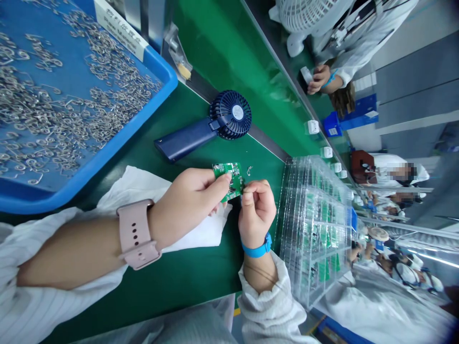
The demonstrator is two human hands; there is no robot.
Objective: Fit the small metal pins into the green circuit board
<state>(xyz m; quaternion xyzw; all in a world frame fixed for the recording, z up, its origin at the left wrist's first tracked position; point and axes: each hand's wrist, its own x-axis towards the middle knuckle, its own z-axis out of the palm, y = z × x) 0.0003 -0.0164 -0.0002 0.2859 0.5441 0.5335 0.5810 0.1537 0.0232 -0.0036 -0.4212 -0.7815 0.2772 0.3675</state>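
A small green circuit board (233,180) is gripped in my left hand (186,203), with the thumb lying across its face and the fingers underneath. Against the board's right edge, my right hand (257,212) is closed in a pinch; whatever it holds is hidden or too small to make out. A few tiny bent metal wire pieces (249,170) lie on the green table just beyond the board. Under my left hand and wrist spreads a white cloth (201,231).
A blue tray (143,112) of many bent wire springs fills the upper left. A dark blue handheld fan (193,138) lies beyond my hands. Clear plastic trays (304,210) holding green boards are stacked at right. Co-workers sit across the line, one's hand (319,79) visible.
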